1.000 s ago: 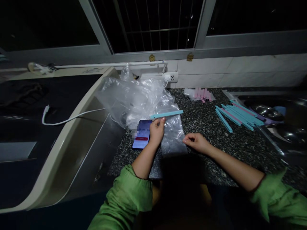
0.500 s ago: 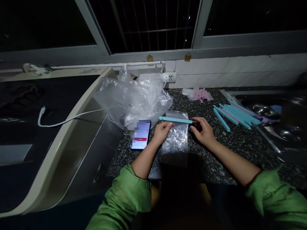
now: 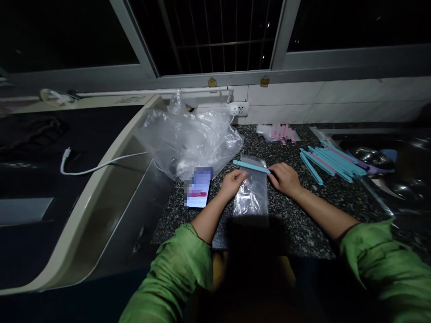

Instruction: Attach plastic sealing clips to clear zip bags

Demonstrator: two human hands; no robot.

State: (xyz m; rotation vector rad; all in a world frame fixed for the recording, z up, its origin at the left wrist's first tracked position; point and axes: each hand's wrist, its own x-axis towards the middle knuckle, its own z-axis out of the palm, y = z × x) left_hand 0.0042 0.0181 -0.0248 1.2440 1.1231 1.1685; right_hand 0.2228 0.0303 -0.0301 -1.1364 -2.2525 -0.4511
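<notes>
Together, left hand (image 3: 232, 181) and right hand (image 3: 284, 177) grip a slim blue strip (image 3: 251, 166) atop a clear bag (image 3: 252, 195).

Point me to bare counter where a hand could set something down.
Free: speckled counter near the edge, right of the small clear bag and below the blue strips. Also a narrow gap between the pink strips and blue strips. Crowded: left end, with big crumpled bag, phone, and both hands on the blue stick.
</notes>
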